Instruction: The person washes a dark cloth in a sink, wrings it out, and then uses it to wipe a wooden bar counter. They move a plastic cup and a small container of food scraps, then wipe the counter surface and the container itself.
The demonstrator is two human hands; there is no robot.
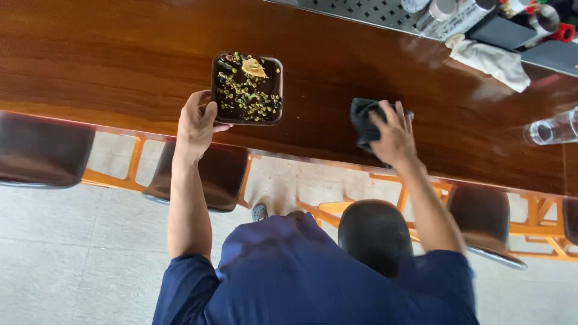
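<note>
A dark square tray [279,77] holding green and yellow food scraps and a pale crumpled piece sits on the glossy brown wooden counter [120,66], close to its near edge. My left hand [195,123] grips the tray's near-left corner, thumb on the rim. My right hand [394,137] presses flat, fingers spread, on a dark crumpled cloth [361,120] to the right of the tray. Tray and cloth lie about a hand's width apart.
Dark round stools [39,150] on orange frames [536,225] stand under the counter's near edge. A white cloth [490,58], metal cans [442,11] and dark flat items lie at the far right. A clear glass [551,131] lies at the right edge.
</note>
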